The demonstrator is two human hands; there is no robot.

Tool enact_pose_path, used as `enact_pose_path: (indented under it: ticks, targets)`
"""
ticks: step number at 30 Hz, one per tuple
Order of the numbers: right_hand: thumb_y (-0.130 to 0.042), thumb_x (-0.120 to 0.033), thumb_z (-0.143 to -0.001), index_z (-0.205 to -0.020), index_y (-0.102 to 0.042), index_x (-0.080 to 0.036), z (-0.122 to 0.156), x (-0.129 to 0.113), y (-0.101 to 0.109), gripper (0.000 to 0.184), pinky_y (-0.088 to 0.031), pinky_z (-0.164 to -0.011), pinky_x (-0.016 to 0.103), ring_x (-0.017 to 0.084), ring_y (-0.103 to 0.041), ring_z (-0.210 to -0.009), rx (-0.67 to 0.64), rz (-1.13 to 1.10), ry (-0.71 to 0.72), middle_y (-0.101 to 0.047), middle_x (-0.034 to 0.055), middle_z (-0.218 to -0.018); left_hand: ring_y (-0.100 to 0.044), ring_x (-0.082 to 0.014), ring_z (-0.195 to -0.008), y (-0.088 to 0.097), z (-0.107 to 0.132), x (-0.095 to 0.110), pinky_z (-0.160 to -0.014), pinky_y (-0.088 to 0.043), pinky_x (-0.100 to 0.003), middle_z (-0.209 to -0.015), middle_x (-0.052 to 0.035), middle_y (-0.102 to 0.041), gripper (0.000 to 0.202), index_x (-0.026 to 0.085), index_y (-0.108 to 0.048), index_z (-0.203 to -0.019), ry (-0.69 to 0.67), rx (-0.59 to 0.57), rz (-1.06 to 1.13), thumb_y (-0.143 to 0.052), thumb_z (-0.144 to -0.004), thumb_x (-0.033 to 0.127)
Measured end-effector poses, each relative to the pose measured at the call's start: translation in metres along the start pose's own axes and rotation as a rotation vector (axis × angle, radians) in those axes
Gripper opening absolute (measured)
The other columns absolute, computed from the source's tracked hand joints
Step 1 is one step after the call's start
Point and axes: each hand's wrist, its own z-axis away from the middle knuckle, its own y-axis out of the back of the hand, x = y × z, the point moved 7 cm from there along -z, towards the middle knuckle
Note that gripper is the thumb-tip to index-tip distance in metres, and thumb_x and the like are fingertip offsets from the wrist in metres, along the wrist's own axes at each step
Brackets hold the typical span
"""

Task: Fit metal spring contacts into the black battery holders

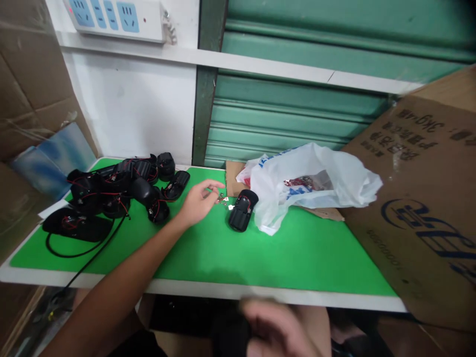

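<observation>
My left hand (201, 202) reaches over the green mat, its fingers drawn together beside several small metal pieces (224, 199). Whether one is pinched between the fingertips cannot be made out. Just right of these pieces lies a black plastic housing (241, 212) with a red wire inside. Below the table's front edge, my right hand (280, 325) is blurred and closed around a dark black part (231, 333), whose lower end the frame cuts off.
Several black housings with red wires (119, 186) are heaped on the mat's left side, with a black cable (85, 255). A white plastic bag (316, 178) of small parts sits on cardboard at right. Cardboard boxes (420, 198) flank the table; a power strip (115, 20) hangs above.
</observation>
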Motion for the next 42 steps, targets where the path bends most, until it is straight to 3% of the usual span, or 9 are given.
enact_pose_path:
  ticks: [4,8,11,14,17,20,28,34,42]
  targets:
    - [-0.080,-0.051,-0.083,-0.104,-0.072,-0.024,-0.074,-0.083,0.041,0.036,-0.056,-0.075,0.030,0.019,-0.066,-0.084,0.355,-0.082,0.277,-0.070,0.0029,-0.090,-0.070,-0.0190,-0.089,-0.009,0.005,0.002,-0.076,-0.055,-0.028,-0.097,-0.0064,-0.074,0.032,0.017,-0.075,-0.108,0.183,-0.132,0.428,-0.069,-0.083,0.036]
    - [-0.079,-0.054,-0.077,-0.100,-0.062,-0.024,-0.158,-0.116,0.042,0.041,-0.052,-0.056,0.028,0.015,-0.057,-0.058,0.338,-0.050,0.360,-0.057,-0.0056,-0.068,-0.073,-0.0265,-0.097,-0.028,0.019,0.005,-0.085,-0.059,-0.038,-0.106,-0.0140,-0.078,0.053,0.014,-0.072,-0.119,0.424,-0.321,0.714,-0.049,-0.098,0.057]
    - [-0.067,-0.052,-0.085,-0.111,-0.064,-0.022,-0.189,-0.133,0.046,0.039,-0.051,-0.058,0.031,0.019,-0.060,-0.065,0.374,0.271,0.440,-0.063,-0.0010,-0.074,-0.076,-0.0254,-0.084,-0.026,0.021,0.005,-0.073,-0.061,-0.037,-0.096,-0.0141,-0.079,0.055,0.014,-0.070,-0.123,0.497,-0.265,0.771,-0.037,-0.104,0.053]
    - [-0.063,-0.043,-0.089,-0.112,-0.069,-0.020,-0.190,-0.150,0.060,0.033,-0.050,-0.071,0.035,0.021,-0.061,-0.079,0.474,0.668,0.609,-0.068,0.0059,-0.092,-0.074,-0.0205,-0.065,-0.013,0.014,0.006,-0.051,-0.056,-0.027,-0.090,-0.0128,-0.079,0.050,0.012,-0.071,-0.118,0.447,-0.104,0.764,-0.034,-0.105,0.043]
    - [-0.054,-0.036,-0.094,-0.102,-0.072,-0.020,-0.196,-0.137,0.069,0.025,-0.045,-0.067,0.033,0.019,-0.058,-0.069,0.244,0.822,0.534,-0.067,0.0025,-0.077,-0.071,-0.0186,-0.055,0.000,0.010,0.006,-0.042,-0.050,-0.024,-0.079,-0.0106,-0.077,0.050,0.011,-0.073,-0.108,0.389,0.050,0.717,-0.033,-0.105,0.042]
    - [-0.056,-0.023,-0.090,-0.084,-0.073,-0.020,-0.192,-0.118,0.070,0.017,-0.043,-0.079,0.036,0.022,-0.059,-0.081,0.102,1.099,0.535,-0.066,0.0039,-0.078,-0.068,-0.0176,-0.050,0.003,0.010,0.001,-0.045,-0.050,-0.024,-0.064,-0.0091,-0.072,0.058,0.009,-0.075,-0.097,0.403,0.120,0.637,-0.033,-0.105,0.048]
    - [-0.063,-0.032,-0.094,-0.099,-0.075,-0.020,-0.190,-0.099,0.052,0.018,-0.037,-0.093,0.045,0.031,-0.053,-0.109,0.237,1.419,0.460,-0.068,0.0107,-0.106,-0.069,-0.0177,-0.055,0.015,0.007,-0.011,-0.056,-0.056,-0.027,-0.066,-0.0080,-0.074,0.054,0.010,-0.076,-0.092,0.353,0.253,0.545,-0.047,-0.100,0.055]
    - [-0.063,-0.025,-0.095,-0.094,-0.077,-0.022,-0.200,-0.090,0.036,0.014,-0.032,-0.096,0.047,0.032,-0.053,-0.108,0.220,1.458,0.423,-0.072,0.0096,-0.097,-0.070,-0.0182,-0.056,0.018,0.005,-0.012,-0.055,-0.058,-0.029,-0.079,-0.0091,-0.078,0.049,0.011,-0.074,-0.098,0.359,0.271,0.531,-0.051,-0.098,0.055]
    - [-0.062,-0.018,-0.094,-0.090,-0.075,-0.023,-0.197,-0.088,0.043,0.014,-0.030,-0.094,0.043,0.028,-0.056,-0.104,0.241,1.379,0.442,-0.074,0.0060,-0.093,-0.070,-0.0167,-0.057,0.021,0.005,-0.009,-0.053,-0.058,-0.027,-0.081,-0.0094,-0.078,0.049,0.011,-0.075,-0.095,0.386,0.314,0.561,-0.045,-0.102,0.048]
